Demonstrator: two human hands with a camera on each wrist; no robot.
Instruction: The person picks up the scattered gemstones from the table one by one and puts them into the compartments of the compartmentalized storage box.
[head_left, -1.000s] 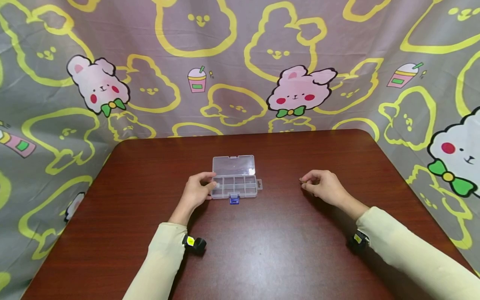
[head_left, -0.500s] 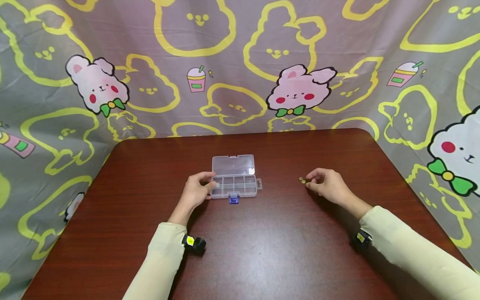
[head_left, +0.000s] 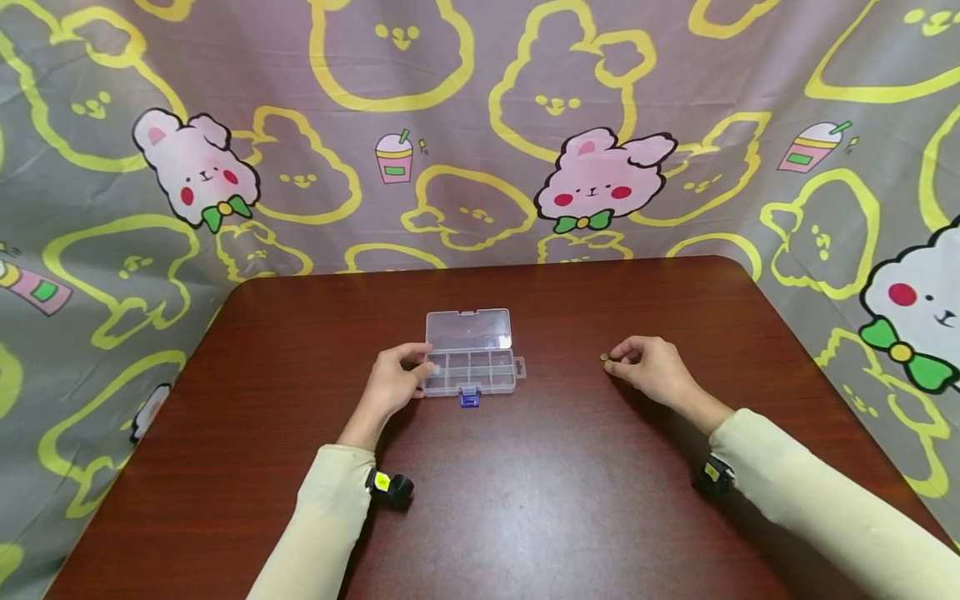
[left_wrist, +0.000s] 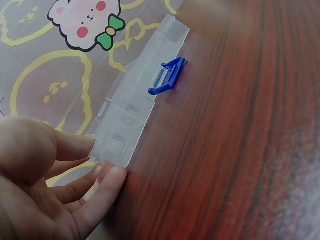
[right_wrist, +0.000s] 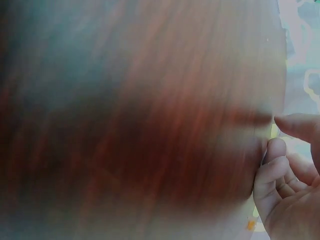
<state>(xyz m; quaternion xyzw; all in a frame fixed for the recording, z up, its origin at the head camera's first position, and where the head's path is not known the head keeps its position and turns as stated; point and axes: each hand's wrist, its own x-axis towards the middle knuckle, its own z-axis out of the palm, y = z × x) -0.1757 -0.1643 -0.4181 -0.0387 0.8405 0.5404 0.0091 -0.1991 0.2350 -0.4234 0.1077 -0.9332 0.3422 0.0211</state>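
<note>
A clear plastic compartment box [head_left: 491,380] with a blue latch [head_left: 470,398] lies on the table, its lid [head_left: 468,330] raised at the back. My left hand [head_left: 393,379] grips the box's left end, fingers and thumb around the corner; the left wrist view shows the blue latch [left_wrist: 169,77] hanging from the front wall. To the right of the box, small round brass-coloured pieces [head_left: 604,357] lie on the table. My right hand [head_left: 651,367] is right at them, thumb and forefinger bent with a gap between the tips. What the pieces are is too small to make out.
The dark red-brown table [head_left: 525,483] reaches back to a patterned curtain [head_left: 480,133] that closes off the far side and both flanks. A hanging tab [head_left: 521,367] sticks out from the box's right end.
My right hand drew back slightly from the brass-coloured pieces, baring them, then came forward to them again. My left hand and the box stay where they were.
</note>
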